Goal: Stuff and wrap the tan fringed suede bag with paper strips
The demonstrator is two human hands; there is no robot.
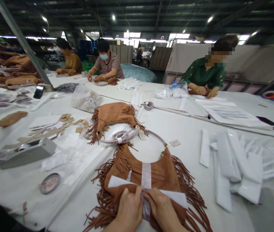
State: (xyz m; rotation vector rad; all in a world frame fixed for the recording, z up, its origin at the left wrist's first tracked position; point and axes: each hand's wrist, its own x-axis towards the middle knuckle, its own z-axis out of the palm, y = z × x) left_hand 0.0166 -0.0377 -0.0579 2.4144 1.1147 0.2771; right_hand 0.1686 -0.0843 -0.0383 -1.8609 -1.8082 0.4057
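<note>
Factory hall under a dark steel-trussed ceiling (137, 13) is observed, with a long worktable (79, 203) covered in white sheeting. At lower centre of the frame, a tan suede fringed handbag (162, 174) is laid flat on the table, its fringe spread to both sides. White wrapping strips (146, 174) are crossed over the bag's front, one running vertically and one horizontally. The strips are grasped where they cross: the left hand (128, 209) and right hand (162, 209) are both closed on them, side by side and touching the bag.

Just above the bag, a second fringed handbag (112, 117) is laid with its strap coiled in pale film (122, 137). White strips (233, 161) are heaped at right of the frame. Kraft paper pieces (52, 132) are scattered at left of centre, near a grey tape dispenser (23, 153) and a round mirror-like disc (50, 183). A clear plastic bag (86, 98) is placed further up the table, and a phone (38, 91) is seen at upper left.

Another worker's hand (12, 118) is resting at the left edge. Co-workers are seated across the table: one in a green top (207, 71), one in a striped top (109, 62) and one in a mustard top (70, 61). Stacked tan bags (13, 69) are piled at upper left.
</note>
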